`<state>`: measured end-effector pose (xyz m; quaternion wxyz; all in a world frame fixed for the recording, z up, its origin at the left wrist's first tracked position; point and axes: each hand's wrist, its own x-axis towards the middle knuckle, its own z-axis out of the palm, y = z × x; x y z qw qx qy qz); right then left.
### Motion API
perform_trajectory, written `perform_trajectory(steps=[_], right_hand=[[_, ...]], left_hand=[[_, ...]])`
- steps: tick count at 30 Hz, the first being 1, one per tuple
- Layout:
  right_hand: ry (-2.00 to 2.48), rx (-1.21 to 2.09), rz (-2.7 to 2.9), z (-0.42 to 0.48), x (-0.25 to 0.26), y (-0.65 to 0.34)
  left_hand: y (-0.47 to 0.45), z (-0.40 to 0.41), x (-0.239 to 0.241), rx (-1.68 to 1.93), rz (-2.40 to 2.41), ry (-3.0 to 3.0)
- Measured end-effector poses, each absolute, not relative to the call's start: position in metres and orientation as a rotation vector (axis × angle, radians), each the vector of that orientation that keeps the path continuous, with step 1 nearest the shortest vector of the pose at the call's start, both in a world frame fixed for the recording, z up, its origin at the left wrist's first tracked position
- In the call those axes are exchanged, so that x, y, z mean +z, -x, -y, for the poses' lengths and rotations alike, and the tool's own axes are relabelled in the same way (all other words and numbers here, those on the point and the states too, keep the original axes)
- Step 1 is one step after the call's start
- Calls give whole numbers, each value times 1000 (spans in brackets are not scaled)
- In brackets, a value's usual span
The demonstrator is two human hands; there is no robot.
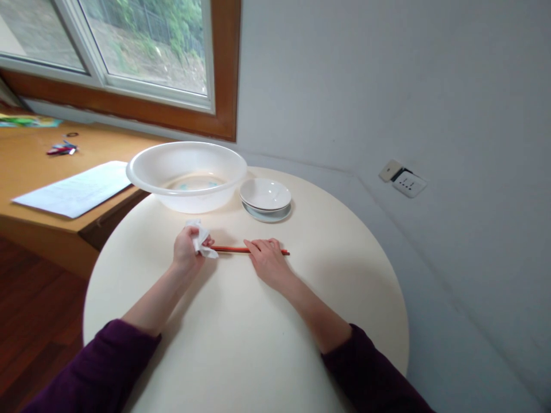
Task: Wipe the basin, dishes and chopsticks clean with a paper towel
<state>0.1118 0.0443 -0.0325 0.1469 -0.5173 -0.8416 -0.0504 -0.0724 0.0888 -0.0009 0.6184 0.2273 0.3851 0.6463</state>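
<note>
A pair of reddish-brown chopsticks (232, 249) lies level between my two hands, just above or on the round table; I cannot tell which. My left hand (186, 248) is closed round a crumpled white tissue (200, 238), and the chopsticks' left end goes into it and is hidden there. Toward the other end, my right hand (269, 261) grips the chopsticks from above, with their dark tip poking out to the right. Beyond my hands stands a large translucent white basin (189, 198), and beside it a white bowl (266, 194) sits on stacked plates (269, 216).
The round cream table (241, 344) has a curved edge near the wall at right. A wooden desk (99, 140) adjoins it at left, bearing a sheet of paper (77, 186) and small coloured items (62, 148). A wall socket (408, 183) is at right.
</note>
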Motion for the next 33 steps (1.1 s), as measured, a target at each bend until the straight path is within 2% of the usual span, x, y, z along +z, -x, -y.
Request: perform_trajectory(steps=[14, 33], right_hand=[[1521, -166, 2397, -47, -33, -112], [1678, -149, 2355, -44, -35, -109]], left_hand=[[67, -82, 7, 1416, -777, -518], [66, -82, 7, 1375, -915, -491]])
